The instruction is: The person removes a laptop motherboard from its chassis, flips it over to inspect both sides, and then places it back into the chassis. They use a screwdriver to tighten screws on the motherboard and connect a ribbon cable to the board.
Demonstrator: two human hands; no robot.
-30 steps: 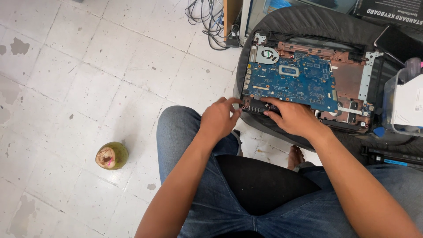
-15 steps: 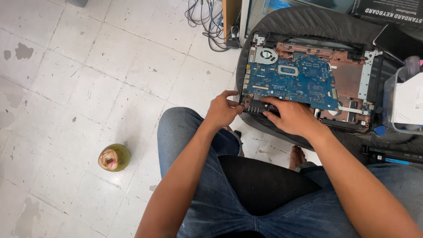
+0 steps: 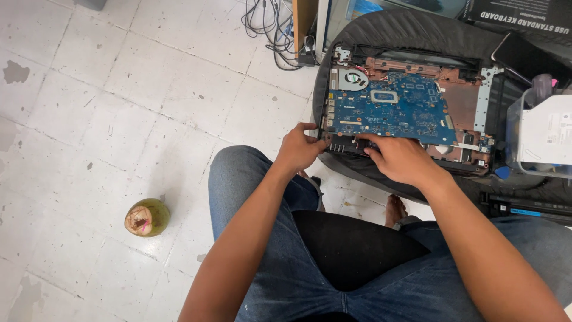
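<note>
A black box (image 3: 524, 15) lies top right, a white labelled case (image 3: 545, 137) at right. The opened laptop (image 3: 405, 113) lies lengthwise left-to-right on a black cushion (image 3: 411, 30). Left hand (image 3: 300, 150) and right hand (image 3: 402, 160) fingers pinch its near edge.

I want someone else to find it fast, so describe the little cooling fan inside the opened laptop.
Start at the opened laptop base lying on the black padded seat. Follow the blue circuit board to its far left corner, away from both hands. The cooling fan sits there: a round fan in pale metal housing, unlike the flat blue board beside it.
</note>
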